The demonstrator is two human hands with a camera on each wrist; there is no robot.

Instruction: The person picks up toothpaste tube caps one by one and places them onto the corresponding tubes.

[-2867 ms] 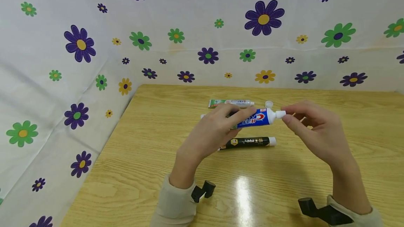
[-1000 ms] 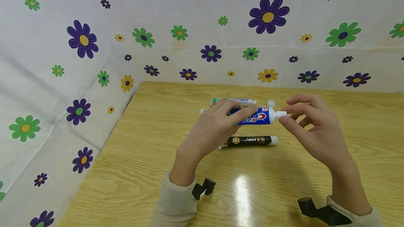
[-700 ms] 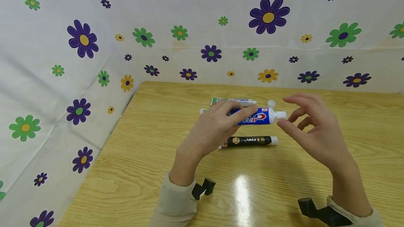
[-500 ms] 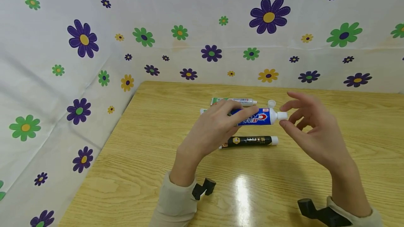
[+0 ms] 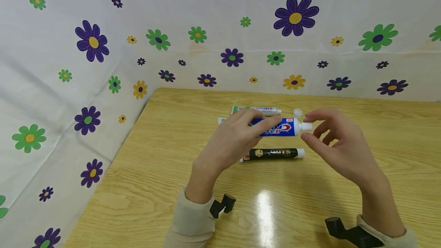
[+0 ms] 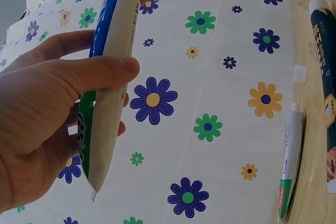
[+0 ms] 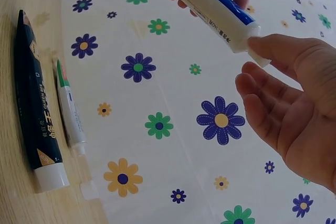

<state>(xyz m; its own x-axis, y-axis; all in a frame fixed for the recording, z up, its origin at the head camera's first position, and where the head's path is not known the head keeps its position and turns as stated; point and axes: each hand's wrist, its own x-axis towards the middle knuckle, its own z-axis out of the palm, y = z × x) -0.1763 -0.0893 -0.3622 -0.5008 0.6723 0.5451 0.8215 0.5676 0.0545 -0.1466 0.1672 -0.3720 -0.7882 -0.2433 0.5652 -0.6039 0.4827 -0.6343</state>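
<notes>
My left hand (image 5: pixel 231 137) grips a blue-and-white toothpaste tube (image 5: pixel 280 128) by its body, above the table, with the capped end to the right. In the left wrist view the thumb (image 6: pixel 113 72) lies along the tube's pale side. My right hand (image 5: pixel 344 148) has its thumb and fingertips bent around the tube's small white cap (image 5: pixel 306 126). In the right wrist view one digit overlaps the cap, with the other curled fingers close below it.
A black toothpaste tube (image 5: pixel 275 154) with a white cap lies nearer me. Behind the held tube lie a smaller green-and-silver tube (image 5: pixel 268 110) and a loose white cap (image 5: pixel 298 113). The wood table (image 5: pixel 155 156) meets a flowered curtain (image 5: pixel 206 14) at back and left.
My right fingers loosened from the cap, spread apart, and have come back around it. My left hand keeps its grip on the tube almost unmoved.
</notes>
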